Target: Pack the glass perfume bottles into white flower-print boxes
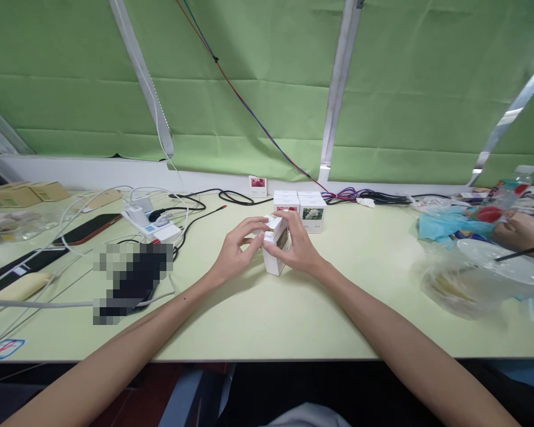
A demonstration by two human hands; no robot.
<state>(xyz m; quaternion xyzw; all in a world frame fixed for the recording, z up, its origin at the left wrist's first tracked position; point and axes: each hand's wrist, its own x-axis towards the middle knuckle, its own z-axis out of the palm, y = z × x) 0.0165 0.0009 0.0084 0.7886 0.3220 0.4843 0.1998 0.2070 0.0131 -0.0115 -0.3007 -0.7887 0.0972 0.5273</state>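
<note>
In front of me a small white box (272,264) stands on the table between my two hands. It has a picture on its right side, partly covered by my fingers. My right hand (301,246) is closed round the box, thumb at the near side and fingers over the top and far side. The fingertips and thumb of my left hand (240,246) press at the box's upper left edge. Just behind are more white boxes; one shows a white flower picture (312,214), another a red one (286,204), partly hidden by my right hand.
A white card with a red picture (258,186) leans at the back wall. Cables, a power strip (149,222) and phones (89,228) lie left. On the right are a lidded plastic cup (485,279) with a black straw, a bottle (511,190) and another person's hand (523,234).
</note>
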